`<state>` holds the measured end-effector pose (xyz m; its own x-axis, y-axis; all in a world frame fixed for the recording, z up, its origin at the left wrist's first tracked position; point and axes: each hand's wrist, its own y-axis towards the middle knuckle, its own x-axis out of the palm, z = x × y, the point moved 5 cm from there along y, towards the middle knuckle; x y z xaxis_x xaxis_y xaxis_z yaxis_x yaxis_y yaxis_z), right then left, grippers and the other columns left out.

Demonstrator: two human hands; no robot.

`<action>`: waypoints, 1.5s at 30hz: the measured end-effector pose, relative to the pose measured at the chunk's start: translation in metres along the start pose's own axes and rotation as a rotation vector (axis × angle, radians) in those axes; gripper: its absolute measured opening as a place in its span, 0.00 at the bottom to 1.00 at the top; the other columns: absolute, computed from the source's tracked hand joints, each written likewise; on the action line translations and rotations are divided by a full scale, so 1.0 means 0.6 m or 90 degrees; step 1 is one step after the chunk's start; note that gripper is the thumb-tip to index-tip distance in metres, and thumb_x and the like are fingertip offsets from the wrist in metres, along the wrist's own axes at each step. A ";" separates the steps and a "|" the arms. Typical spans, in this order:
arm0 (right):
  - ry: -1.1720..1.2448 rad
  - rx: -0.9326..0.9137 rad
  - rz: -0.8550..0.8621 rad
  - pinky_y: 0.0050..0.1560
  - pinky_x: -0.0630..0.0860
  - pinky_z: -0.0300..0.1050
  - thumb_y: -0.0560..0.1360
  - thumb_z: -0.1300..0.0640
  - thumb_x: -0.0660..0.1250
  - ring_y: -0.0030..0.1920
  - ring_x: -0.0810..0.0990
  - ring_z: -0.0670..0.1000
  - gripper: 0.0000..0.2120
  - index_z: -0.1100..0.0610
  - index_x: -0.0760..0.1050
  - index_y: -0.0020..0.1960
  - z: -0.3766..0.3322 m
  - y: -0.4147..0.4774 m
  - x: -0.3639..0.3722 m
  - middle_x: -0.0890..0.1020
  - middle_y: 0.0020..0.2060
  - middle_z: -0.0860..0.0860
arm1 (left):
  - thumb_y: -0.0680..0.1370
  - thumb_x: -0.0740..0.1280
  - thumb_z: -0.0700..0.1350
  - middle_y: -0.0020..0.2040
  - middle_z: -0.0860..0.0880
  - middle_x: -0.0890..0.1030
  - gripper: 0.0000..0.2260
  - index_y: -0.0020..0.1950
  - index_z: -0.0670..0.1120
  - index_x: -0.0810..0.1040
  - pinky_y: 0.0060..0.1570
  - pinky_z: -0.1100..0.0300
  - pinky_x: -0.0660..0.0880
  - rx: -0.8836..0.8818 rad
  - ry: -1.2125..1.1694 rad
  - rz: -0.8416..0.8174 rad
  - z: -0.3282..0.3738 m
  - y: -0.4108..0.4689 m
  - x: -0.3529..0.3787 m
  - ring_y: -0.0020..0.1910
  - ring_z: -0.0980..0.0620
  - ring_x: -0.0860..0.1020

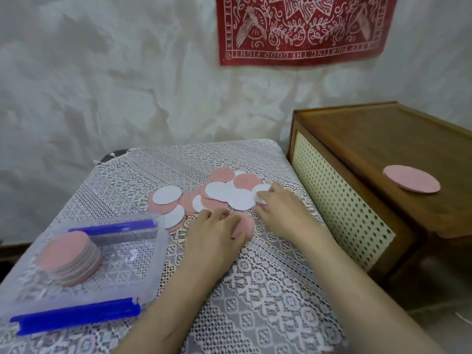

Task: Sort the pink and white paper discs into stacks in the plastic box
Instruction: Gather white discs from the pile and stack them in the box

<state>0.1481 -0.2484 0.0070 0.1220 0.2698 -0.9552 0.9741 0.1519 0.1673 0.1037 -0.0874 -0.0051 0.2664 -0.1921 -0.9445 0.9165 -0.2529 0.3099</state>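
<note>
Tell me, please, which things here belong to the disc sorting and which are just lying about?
Job: plastic box, pink stack inside it, loose pink and white discs, pink disc on the wooden cabinet.
Lying about: the cabinet itself, red wall hanging, lace tablecloth.

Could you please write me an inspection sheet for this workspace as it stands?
Surface: table under a white lace cloth.
Job's things: plastic box at left holds a pink stack, no white stack seen; loose pile of pink and white discs lies on the cloth beyond the hands.
Clutter: stray pink disc lies on the wooden cabinet at right.
Grippers: left hand rests on a pink disc, grip unclear; right hand pinches a white disc at the pile's right edge.
Cables: nothing seen.
Surroundings: creased white wall, red printed cloth hanging on it.
</note>
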 end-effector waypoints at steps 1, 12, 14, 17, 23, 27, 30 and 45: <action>0.004 0.006 0.002 0.49 0.77 0.54 0.83 0.48 0.59 0.50 0.76 0.56 0.15 0.55 0.77 0.62 0.002 0.002 0.003 0.73 0.54 0.54 | 0.77 0.60 0.64 0.62 0.53 0.80 0.21 0.63 0.55 0.79 0.53 0.51 0.75 0.002 0.007 0.003 0.003 -0.001 -0.001 0.55 0.45 0.76; 0.138 0.021 -0.005 0.53 0.67 0.47 0.80 0.48 0.67 0.59 0.75 0.54 0.08 0.47 0.82 0.54 -0.028 -0.044 -0.002 0.81 0.57 0.45 | 0.76 0.61 0.59 0.55 0.53 0.82 0.17 0.55 0.52 0.83 0.50 0.51 0.75 0.014 -0.010 0.017 -0.006 -0.062 -0.024 0.50 0.47 0.76; 0.183 0.038 -0.006 0.51 0.70 0.46 0.78 0.48 0.68 0.56 0.77 0.54 0.06 0.46 0.83 0.52 -0.030 -0.054 -0.003 0.81 0.52 0.45 | 0.75 0.61 0.59 0.53 0.52 0.83 0.17 0.53 0.51 0.83 0.49 0.52 0.76 0.015 0.000 0.015 -0.008 -0.072 -0.029 0.48 0.46 0.76; 0.219 0.063 -0.032 0.52 0.75 0.48 0.76 0.49 0.72 0.56 0.77 0.54 0.08 0.45 0.81 0.55 -0.034 -0.067 -0.003 0.82 0.51 0.47 | 0.73 0.63 0.57 0.49 0.52 0.84 0.16 0.50 0.50 0.84 0.47 0.55 0.74 0.013 0.012 0.020 -0.009 -0.090 -0.042 0.44 0.47 0.77; 0.282 0.056 -0.049 0.64 0.74 0.56 0.75 0.60 0.73 0.64 0.72 0.54 0.28 0.47 0.71 0.72 -0.047 -0.078 0.001 0.72 0.65 0.49 | 0.73 0.70 0.53 0.50 0.51 0.84 0.12 0.52 0.48 0.84 0.48 0.57 0.73 0.009 -0.045 0.046 -0.006 -0.120 -0.052 0.44 0.48 0.78; 0.466 0.089 -0.037 0.38 0.85 0.51 0.77 0.67 0.69 0.52 0.76 0.51 0.23 0.49 0.74 0.68 -0.045 -0.082 0.011 0.71 0.54 0.48 | 0.72 0.73 0.53 0.58 0.49 0.83 0.20 0.60 0.45 0.83 0.55 0.56 0.74 0.002 -0.077 0.059 -0.017 -0.121 -0.046 0.52 0.47 0.79; 0.572 0.123 -0.042 0.35 0.84 0.46 0.79 0.68 0.67 0.52 0.78 0.54 0.20 0.49 0.76 0.65 -0.037 -0.077 0.012 0.74 0.54 0.51 | 0.77 0.67 0.58 0.72 0.52 0.73 0.28 0.74 0.48 0.70 0.66 0.56 0.65 -0.038 -0.136 -0.001 -0.030 -0.122 -0.030 0.66 0.47 0.70; 0.424 0.050 -0.075 0.40 0.83 0.48 0.78 0.54 0.71 0.37 0.84 0.50 0.04 0.48 0.85 0.49 -0.070 -0.063 0.015 0.84 0.35 0.45 | 0.82 0.61 0.51 0.38 0.56 0.79 0.03 0.53 0.53 0.72 0.39 0.53 0.74 -0.182 -0.321 0.022 -0.031 -0.129 -0.045 0.39 0.55 0.77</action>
<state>0.1044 -0.2119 0.0024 -0.1045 0.7877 -0.6072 0.9878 0.1532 0.0287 0.0310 -0.0452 -0.0057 0.1862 -0.6411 -0.7445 0.9727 0.0137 0.2315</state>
